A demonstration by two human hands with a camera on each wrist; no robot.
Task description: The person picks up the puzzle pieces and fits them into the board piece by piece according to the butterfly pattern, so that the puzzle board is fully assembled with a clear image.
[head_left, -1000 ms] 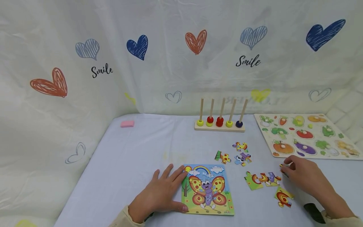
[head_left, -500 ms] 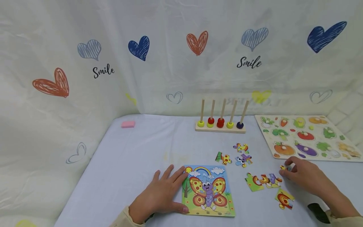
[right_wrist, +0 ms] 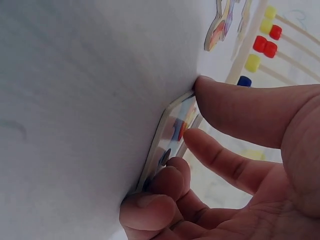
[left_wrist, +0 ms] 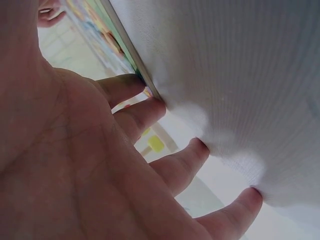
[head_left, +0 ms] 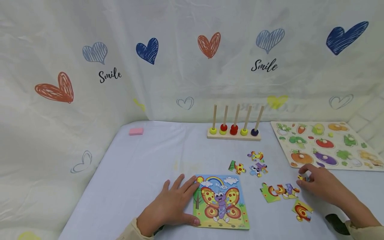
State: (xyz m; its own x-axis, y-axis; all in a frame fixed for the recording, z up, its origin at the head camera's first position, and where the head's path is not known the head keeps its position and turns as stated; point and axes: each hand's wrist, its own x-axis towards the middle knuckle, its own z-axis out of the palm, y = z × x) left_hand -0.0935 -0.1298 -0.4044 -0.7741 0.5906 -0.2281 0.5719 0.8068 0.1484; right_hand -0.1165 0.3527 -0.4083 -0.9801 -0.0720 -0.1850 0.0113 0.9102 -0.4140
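Observation:
My left hand (head_left: 171, 205) lies spread at the left side of a square butterfly picture board (head_left: 243, 216). Its thumb and index finger touch the board's edge, while other fingertips press the white cloth in the left wrist view. Near the vegetable board, my right hand (head_left: 325, 186) holds a small puzzle piece (right_wrist: 175, 125) low at the cloth, thumb at one end and curled fingers at the other. In the head view the hand mostly covers this piece. Between the hands lie loose butterfly pieces: a green-edged corner piece (head_left: 269, 194), an orange-swirl piece (head_left: 301, 210) and several more.
A wooden peg stand (head_left: 234, 135) with coloured beads stands at the back. Behind the right hand lies a vegetable knob board (head_left: 325, 145). A pink block (head_left: 136, 131) sits at the far left. White curtain with printed hearts (head_left: 147, 50) borders the table.
The piece in my right hand has turned a little, showing more of its yellow face, with the fingers shifting slightly. The left hand and board stay put; the head view has shifted a bit.

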